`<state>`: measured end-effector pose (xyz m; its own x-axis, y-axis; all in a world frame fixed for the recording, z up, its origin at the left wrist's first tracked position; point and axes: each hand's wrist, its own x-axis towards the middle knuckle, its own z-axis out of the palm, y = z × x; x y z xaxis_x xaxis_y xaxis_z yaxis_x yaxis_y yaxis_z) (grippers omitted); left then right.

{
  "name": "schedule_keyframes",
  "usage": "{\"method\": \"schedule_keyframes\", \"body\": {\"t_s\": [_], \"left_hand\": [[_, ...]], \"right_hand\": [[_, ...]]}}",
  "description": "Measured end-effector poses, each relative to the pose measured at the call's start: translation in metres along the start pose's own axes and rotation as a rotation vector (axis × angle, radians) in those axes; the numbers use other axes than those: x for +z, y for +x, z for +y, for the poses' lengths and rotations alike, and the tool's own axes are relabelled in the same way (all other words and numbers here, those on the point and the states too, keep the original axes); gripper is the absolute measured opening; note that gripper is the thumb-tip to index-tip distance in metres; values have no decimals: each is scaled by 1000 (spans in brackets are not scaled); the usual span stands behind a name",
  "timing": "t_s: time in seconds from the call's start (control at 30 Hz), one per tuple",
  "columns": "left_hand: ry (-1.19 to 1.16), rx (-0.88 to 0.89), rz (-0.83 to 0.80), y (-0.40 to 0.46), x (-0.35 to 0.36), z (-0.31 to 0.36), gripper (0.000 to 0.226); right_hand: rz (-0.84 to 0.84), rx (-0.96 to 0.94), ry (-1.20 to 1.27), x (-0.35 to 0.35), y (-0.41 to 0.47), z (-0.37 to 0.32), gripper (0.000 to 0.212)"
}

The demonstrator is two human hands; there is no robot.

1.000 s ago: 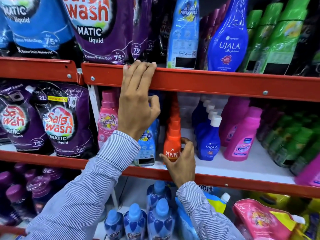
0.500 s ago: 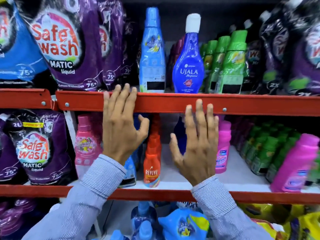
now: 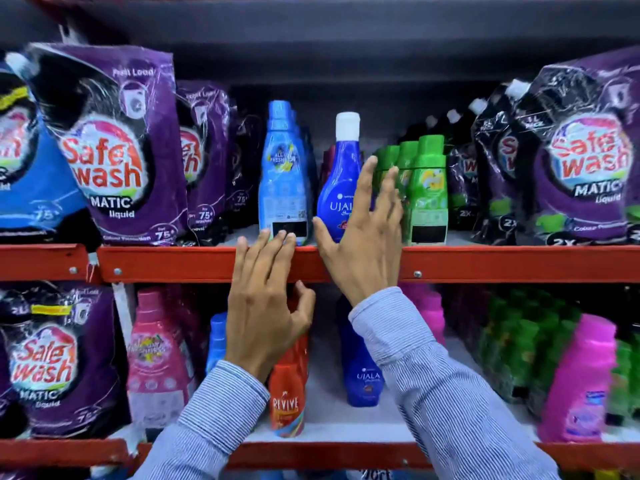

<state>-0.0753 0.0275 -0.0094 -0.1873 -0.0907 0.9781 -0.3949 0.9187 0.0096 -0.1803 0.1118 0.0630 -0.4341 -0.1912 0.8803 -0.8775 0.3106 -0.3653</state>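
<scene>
Right hand (image 3: 360, 244) is spread wide, empty, in front of Ujala bottle (image 3: 334, 181), which stands upright at 12 o'clock. Left hand (image 3: 266, 306) lies flat, fingers straight, on red shelf rail (image 3: 173, 263), 7 o'clock of bottle.

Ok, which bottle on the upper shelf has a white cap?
The dark blue bottle, between the light blue bottle and the green bottles. Its neighbours have caps matching their bodies; the right hand is spread just in front of it.
</scene>
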Motion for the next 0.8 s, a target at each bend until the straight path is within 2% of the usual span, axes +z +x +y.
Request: {"method": "schedule_keyframes", "body": {"t_s": [0.13, 0.3, 0.63, 0.8], "left_hand": [[-18, -24, -19, 0, -3, 1, 65], [-41, -52, -45, 0, -4, 4, 66], [-69, -70, -49, -1, -5, 4, 65], [-98, -80, -40, 0, -5, 4, 63]], "right_hand": [[-32, 66, 63, 3, 5, -9, 110], [-4, 89, 122, 3, 10, -6, 106], [291, 46, 389, -35, 3, -3, 93], [294, 56, 452, -68, -37, 18, 90]]}}
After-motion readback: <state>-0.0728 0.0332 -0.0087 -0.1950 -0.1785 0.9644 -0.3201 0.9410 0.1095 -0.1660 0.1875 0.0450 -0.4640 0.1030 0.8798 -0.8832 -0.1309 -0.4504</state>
